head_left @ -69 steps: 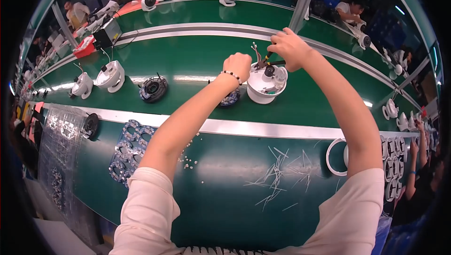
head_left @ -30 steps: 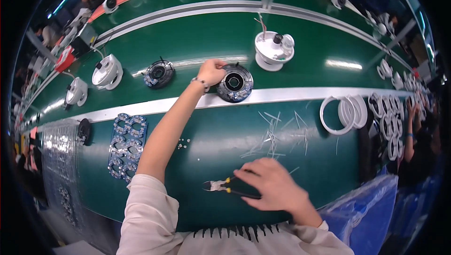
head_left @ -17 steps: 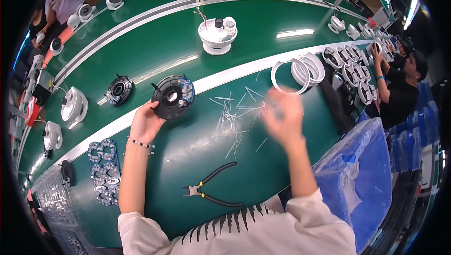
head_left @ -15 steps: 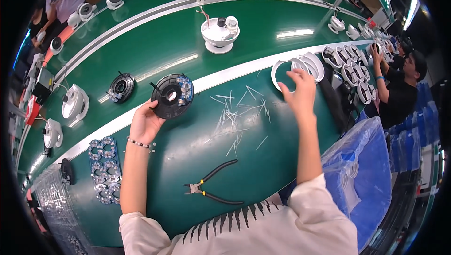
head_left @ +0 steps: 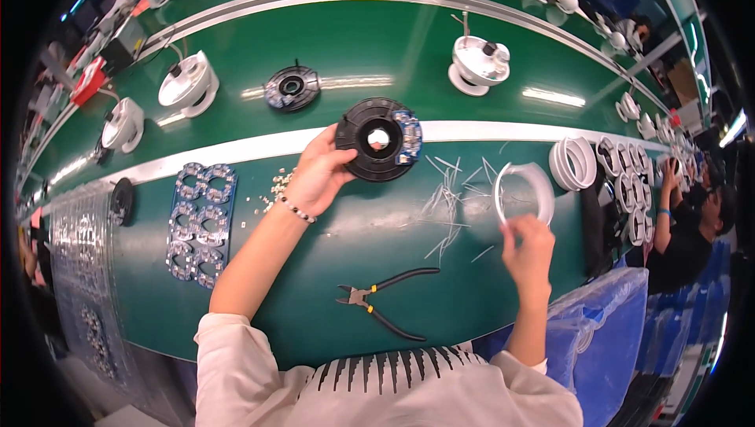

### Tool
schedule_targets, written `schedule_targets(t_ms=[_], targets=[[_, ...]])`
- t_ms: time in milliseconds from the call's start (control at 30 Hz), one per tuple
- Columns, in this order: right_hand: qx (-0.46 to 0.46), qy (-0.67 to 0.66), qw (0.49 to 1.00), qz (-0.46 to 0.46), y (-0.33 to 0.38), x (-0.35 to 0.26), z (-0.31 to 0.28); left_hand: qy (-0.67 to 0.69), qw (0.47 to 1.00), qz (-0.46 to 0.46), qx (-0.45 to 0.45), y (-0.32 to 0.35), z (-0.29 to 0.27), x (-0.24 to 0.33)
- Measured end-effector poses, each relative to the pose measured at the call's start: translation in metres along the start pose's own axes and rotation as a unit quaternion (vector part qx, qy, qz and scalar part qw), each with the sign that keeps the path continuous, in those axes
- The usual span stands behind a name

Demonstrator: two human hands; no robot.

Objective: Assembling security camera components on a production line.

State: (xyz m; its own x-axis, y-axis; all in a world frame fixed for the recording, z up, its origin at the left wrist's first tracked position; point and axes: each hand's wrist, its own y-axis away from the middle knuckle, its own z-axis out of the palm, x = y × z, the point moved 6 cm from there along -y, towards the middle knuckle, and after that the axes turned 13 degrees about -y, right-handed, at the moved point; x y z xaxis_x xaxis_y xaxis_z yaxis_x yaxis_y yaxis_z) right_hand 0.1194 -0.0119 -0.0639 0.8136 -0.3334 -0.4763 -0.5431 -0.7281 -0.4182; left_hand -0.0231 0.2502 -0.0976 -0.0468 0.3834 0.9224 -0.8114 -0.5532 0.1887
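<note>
My left hand (head_left: 317,179) grips the lower left edge of a round black plastic disc (head_left: 363,163), tilted up above the bench. A bright lens hole sits in its middle and a small blue circuit board (head_left: 408,138) along its right side. Between the fingertips and thumb of my right hand (head_left: 529,252) is the lower edge of a white plastic ring (head_left: 543,191), lifted off its pile and standing nearly upright. Below and between the hands, side cutters (head_left: 359,296) with black handles lie spread apart. Thin clear plastic strips (head_left: 444,203) are scattered between disc and ring.
More white rings (head_left: 572,163) are stacked at the right, beside white housings (head_left: 631,191). Blue circuit boards (head_left: 200,222) lie at left near small pale bits (head_left: 279,183). Another black disc (head_left: 292,89) and white domed housings (head_left: 480,64) stand beyond the white rail (head_left: 464,130). A co-worker (head_left: 692,219) sits at right.
My right hand has closed on a white ring and drawn it away from the stack, toward me. The disc stays in my left hand. The whole view has shifted.
</note>
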Motion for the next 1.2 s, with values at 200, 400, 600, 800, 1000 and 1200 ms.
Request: schedule_targets(t_ms=[200,400,600,800,1000,1200], targets=[[-0.038,0.008,0.999,0.001,0.019,0.01,0.018,0.006,1.0,0.022,-0.013,0.004,0.009,-0.001],[-0.064,0.003,0.989,0.132,0.002,0.051,0.02,-0.011,0.999,0.026,-0.021,0.007,0.014,0.001],[0.08,-0.288,0.948,0.112,-0.02,0.031,0.001,-0.017,0.999,0.039,-0.016,0.006,0.021,-0.006],[0.059,-0.548,0.832,0.053,-0.054,-0.057,0.056,0.018,0.994,0.088,-0.064,0.02,0.051,-0.032],[0.013,-0.461,0.887,0.01,-0.051,-0.092,0.067,0.266,0.933,-0.091,-0.223,0.03,0.06,-0.019],[-0.022,-0.36,0.932,-0.039,-0.052,-0.118,0.071,0.266,0.95,-0.064,-0.151,0.017,0.039,-0.027]])
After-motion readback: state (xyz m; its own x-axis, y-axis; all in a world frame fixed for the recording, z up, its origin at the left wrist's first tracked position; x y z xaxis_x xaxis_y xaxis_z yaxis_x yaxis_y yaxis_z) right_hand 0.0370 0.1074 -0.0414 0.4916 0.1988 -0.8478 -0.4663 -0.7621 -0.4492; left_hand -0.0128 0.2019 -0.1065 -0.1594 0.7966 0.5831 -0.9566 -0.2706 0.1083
